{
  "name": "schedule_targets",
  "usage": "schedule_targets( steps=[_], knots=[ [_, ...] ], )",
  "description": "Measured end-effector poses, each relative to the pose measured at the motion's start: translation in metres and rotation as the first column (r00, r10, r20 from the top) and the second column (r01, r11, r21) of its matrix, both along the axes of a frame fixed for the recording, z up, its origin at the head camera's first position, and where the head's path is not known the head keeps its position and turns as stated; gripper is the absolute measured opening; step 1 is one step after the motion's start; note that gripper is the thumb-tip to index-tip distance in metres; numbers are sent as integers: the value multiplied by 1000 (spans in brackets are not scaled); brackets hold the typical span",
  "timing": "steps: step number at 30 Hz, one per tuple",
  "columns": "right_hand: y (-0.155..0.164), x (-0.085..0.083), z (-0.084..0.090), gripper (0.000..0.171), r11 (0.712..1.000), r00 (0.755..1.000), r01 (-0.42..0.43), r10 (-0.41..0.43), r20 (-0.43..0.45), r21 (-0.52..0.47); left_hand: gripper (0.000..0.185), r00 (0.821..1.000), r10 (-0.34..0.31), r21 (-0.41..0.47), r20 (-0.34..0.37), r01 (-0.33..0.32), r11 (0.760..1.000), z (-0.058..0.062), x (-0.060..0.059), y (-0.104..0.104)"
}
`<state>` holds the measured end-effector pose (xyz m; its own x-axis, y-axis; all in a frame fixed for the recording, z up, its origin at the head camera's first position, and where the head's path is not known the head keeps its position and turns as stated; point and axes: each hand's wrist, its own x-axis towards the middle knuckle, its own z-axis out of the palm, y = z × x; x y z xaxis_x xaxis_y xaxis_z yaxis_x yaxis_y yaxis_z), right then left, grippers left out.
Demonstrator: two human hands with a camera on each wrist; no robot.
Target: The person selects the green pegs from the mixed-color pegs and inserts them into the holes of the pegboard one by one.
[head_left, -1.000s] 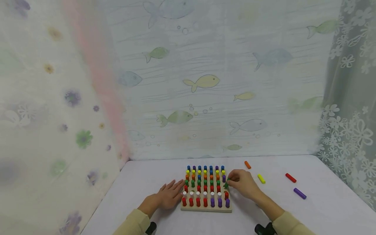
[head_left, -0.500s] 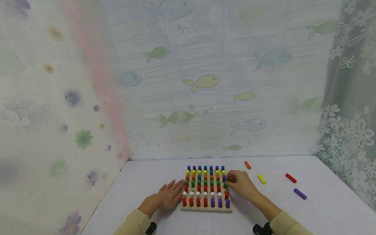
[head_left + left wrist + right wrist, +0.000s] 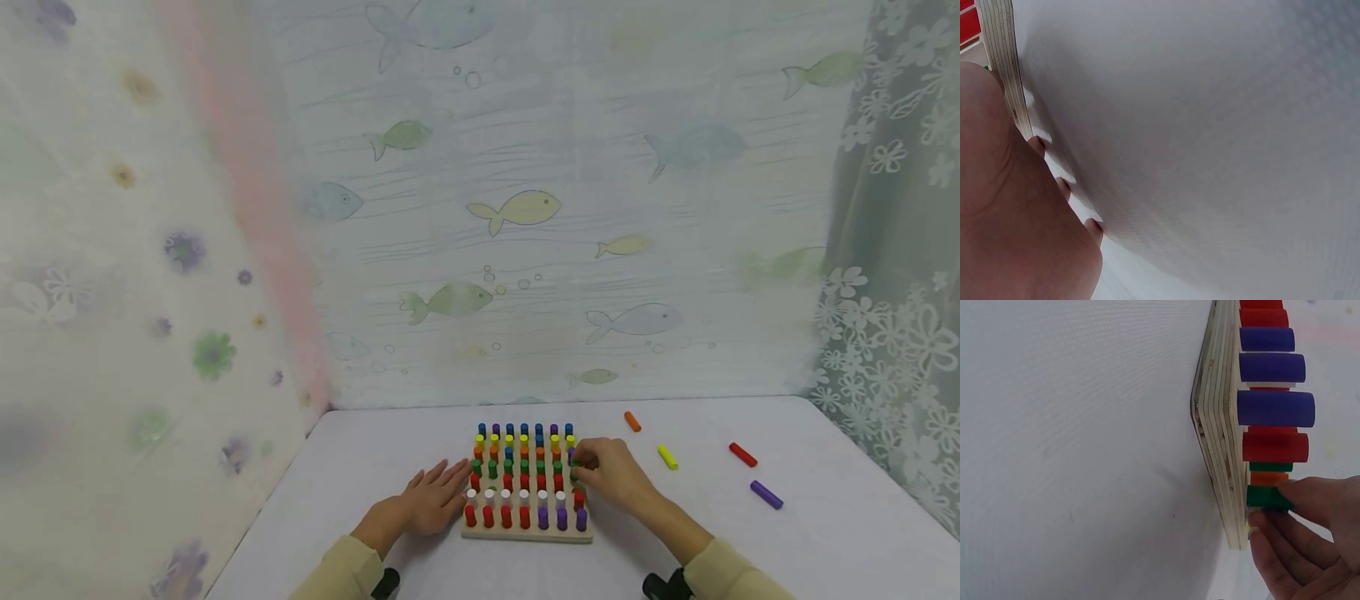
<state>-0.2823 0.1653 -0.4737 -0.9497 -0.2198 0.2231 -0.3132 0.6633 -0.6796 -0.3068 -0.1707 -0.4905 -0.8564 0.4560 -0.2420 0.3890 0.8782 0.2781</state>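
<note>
Right hand [image 3: 609, 475] has carried the green peg [image 3: 1267, 497] it pinches down into a hole at the pegboard's [image 3: 525, 533] 3 o'clock edge, nearly seated, while the left hand [image 3: 431, 498] lies spread on the worktop [image 3: 825, 533].

Pegboard [image 3: 527, 533] at lower centre of the table [image 3: 825, 533], left hand [image 3: 431, 500] flat against its left edge, right hand [image 3: 611, 475] at its right edge, four loose pegs [image 3: 667, 457] scattered to the right
</note>
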Motion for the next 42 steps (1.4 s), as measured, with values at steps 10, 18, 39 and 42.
schedule_targets(
  steps=[10,18,39,42],
  knots=[
    [2,1,0,7,1000,1000,-16,16,7,-5,65,1000,2,0,2,-2,1000,-5,-3,0],
    [10,5,4,14,999,999,-49,49,7,0,64,1000,10,-22,10,-10,1000,8,6,4],
    [74,36,40,23,997,997,-59,61,-42,44,65,999,-9,-33,32,10,999,11,2,4],
    [83,41,39,27,996,996,-84,85,-10,39,65,999,-6,-40,39,7,999,13,5,4]
  ],
)
